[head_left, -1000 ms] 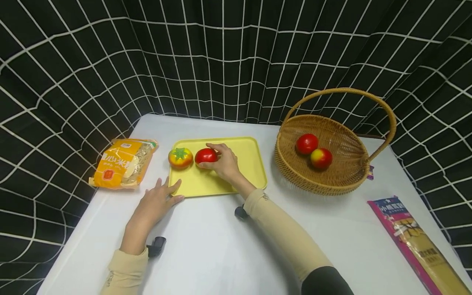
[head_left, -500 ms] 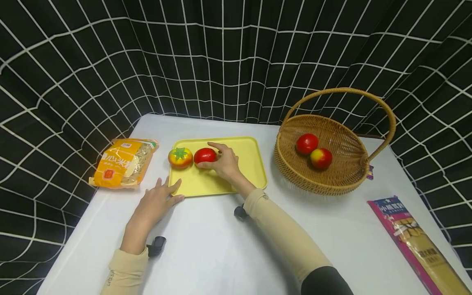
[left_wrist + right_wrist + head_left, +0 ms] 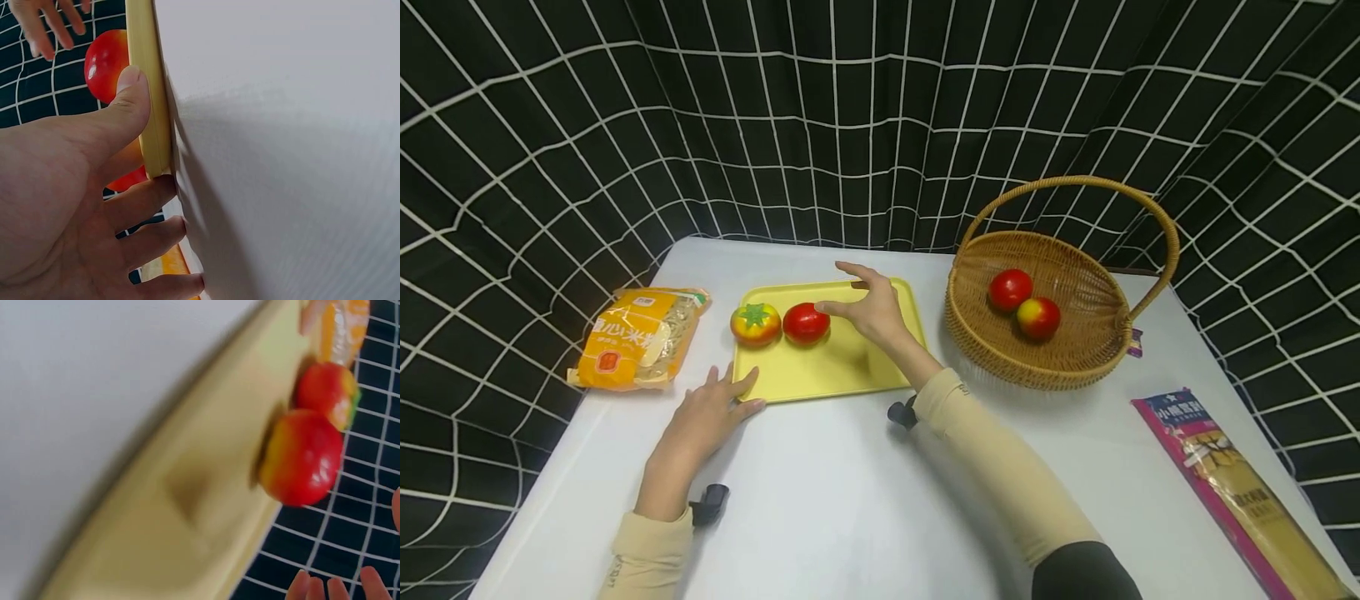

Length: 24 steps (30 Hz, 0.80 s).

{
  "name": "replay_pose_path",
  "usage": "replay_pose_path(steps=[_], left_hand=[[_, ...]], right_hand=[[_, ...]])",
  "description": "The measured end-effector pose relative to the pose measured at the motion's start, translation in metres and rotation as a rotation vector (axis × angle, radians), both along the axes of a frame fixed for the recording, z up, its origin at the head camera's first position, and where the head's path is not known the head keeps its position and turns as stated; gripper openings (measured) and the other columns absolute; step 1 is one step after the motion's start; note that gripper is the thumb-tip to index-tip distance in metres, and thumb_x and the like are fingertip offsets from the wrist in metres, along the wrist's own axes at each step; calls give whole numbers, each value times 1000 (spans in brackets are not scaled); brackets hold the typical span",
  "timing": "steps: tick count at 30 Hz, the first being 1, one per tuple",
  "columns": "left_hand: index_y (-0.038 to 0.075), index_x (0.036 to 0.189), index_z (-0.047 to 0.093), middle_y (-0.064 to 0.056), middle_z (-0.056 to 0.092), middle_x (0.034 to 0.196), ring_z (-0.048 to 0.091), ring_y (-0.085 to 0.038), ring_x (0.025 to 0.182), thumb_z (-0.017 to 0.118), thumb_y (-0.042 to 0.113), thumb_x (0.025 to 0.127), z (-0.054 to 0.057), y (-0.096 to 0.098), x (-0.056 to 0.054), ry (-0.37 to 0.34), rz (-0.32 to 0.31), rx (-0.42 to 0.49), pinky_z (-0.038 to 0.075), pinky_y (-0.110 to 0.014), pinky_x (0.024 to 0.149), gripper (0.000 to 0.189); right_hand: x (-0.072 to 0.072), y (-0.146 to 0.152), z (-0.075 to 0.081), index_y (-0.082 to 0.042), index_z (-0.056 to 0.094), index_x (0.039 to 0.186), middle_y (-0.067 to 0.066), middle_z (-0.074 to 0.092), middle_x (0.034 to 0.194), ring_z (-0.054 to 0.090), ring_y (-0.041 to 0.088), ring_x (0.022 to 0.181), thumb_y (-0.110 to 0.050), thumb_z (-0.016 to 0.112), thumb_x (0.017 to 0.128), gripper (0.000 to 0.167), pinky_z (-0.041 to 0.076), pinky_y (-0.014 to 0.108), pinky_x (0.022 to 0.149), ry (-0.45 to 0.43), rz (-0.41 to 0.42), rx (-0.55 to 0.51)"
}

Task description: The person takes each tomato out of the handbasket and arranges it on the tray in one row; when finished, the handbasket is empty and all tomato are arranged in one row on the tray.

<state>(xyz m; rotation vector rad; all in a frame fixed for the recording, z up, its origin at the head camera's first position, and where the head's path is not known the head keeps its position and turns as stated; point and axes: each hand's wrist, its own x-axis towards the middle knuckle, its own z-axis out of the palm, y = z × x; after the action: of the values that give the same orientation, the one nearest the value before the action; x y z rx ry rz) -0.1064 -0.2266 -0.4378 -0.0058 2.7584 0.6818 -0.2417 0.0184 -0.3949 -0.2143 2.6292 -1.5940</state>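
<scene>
My left hand (image 3: 707,417) holds the front left corner of a yellow tray (image 3: 820,387), the rim lying between thumb and index finger. The left wrist view shows the thumb (image 3: 128,94) against the tray's side and the other fingers on the white table. A glossy red apple-like fruit (image 3: 806,323), yellowish low on its side, sits in the tray. To its left is a red-yellow tomato-like fruit (image 3: 756,325) with a green star-shaped top. Over the tray, right of the red fruit, my right hand (image 3: 880,312) has its thumb and fingers spread and holds nothing.
At the back right, a wicker basket (image 3: 958,329) with a tall handle contains two red fruits (image 3: 1011,289). An orange bag of grain (image 3: 640,337) lies left of the tray. A long pink-and-gold packet (image 3: 1232,483) is at the right edge. A dark gridded curtain hangs behind.
My right hand has let go of the red fruit and drawn back to the right with its fingers spread. The fruit now rests beside the tomato-like one. My left hand stays at the tray corner.
</scene>
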Motion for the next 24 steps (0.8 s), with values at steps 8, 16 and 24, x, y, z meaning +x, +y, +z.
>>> replay_pose_path(steps=[8,16,24], left_hand=[[15,163,40,-30,22,171,13,-60,158,61,43,107,0,0,-1,-16,-1,0,14,-79,123,66],[15,163,41,-32,24,169,18,-64,154,61,44,106,0,0,0,-1,-11,-20,18,-83,119,67],[14,163,39,-33,21,169,15,-65,154,59,48,106,1,-1,1,-28,-24,-11,16,-84,118,69]], right_hand=[[4,39,42,-23,64,148,1,57,159,60,28,141,-23,92,85,68,59,46,107,60,10,-32],[11,106,73,-18,66,146,3,62,153,63,28,134,-22,89,88,63,59,45,108,98,-33,-68],[19,174,78,-13,65,146,11,65,149,64,30,132,-29,86,91,61,59,24,98,68,-106,19]])
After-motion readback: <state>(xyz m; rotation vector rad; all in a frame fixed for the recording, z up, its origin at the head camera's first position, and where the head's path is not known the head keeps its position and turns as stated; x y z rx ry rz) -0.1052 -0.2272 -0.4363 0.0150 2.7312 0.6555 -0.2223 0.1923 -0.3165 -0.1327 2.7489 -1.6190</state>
